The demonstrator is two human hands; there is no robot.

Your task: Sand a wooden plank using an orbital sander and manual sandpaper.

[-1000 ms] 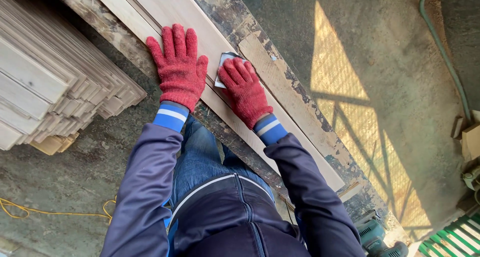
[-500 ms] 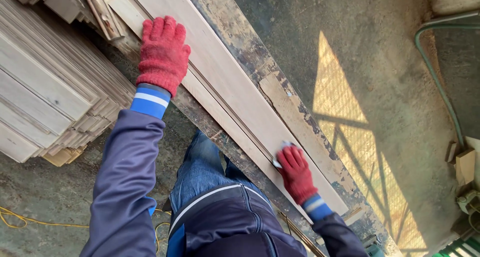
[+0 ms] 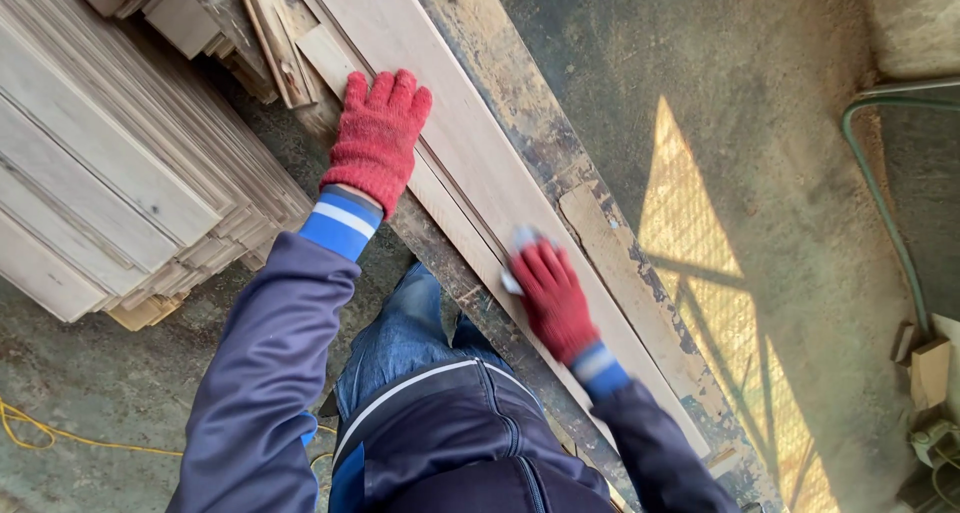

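Sandpaper (image 3: 517,243) sits pinned under the right hand (image 3: 552,298) on the pale plank (image 3: 470,163) lying along the worn bench (image 3: 510,103) — fingers closed on it — while the left hand (image 3: 378,138) presses flat, steadying the wood.

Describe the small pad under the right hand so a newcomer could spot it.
Find the long pale board lying slantwise on the worn bench. Partway down it the right hand, in a red glove, presses a small whitish pad flat on the wood. It is the only loose light scrap there, showing past the fingertips.
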